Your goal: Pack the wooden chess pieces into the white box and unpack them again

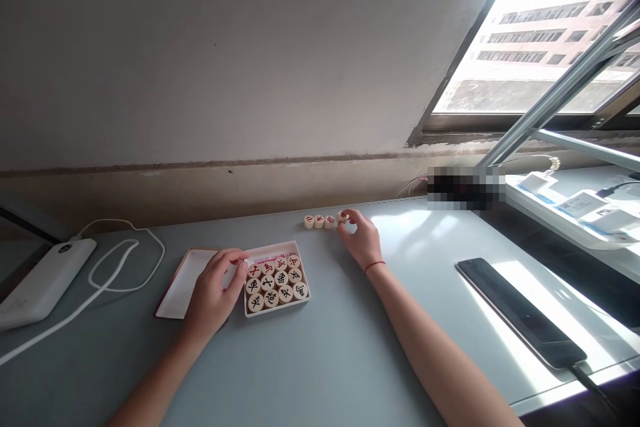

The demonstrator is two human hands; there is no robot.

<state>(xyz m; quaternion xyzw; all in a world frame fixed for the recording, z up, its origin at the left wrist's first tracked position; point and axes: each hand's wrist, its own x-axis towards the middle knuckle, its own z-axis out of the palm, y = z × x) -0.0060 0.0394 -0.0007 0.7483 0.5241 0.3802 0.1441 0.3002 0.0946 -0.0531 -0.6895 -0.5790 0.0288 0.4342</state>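
Observation:
My right hand (363, 240) pinches a round xiangqi piece (343, 216) between thumb and fingers, at the right end of a short row. Three cream pieces with red characters, among them a middle piece (319, 221), stand side by side just left of it. My left hand (217, 287) has thumb and forefinger closed at the upper left corner of a white box (277, 310). Inside the box lie several pieces (281, 277), some marked red and some black, with pink-printed material behind them. Partly behind my left hand lies a white-lined lid (183, 283) with a reddish edge.
A white power bank (47, 283) with a looped white cable (117, 270) lies at the left. On the right are a phone (520, 310) with a dark cable and a power strip (575, 213) with plugs. The wall (225, 67) bounds the grey table (340, 360) at the back.

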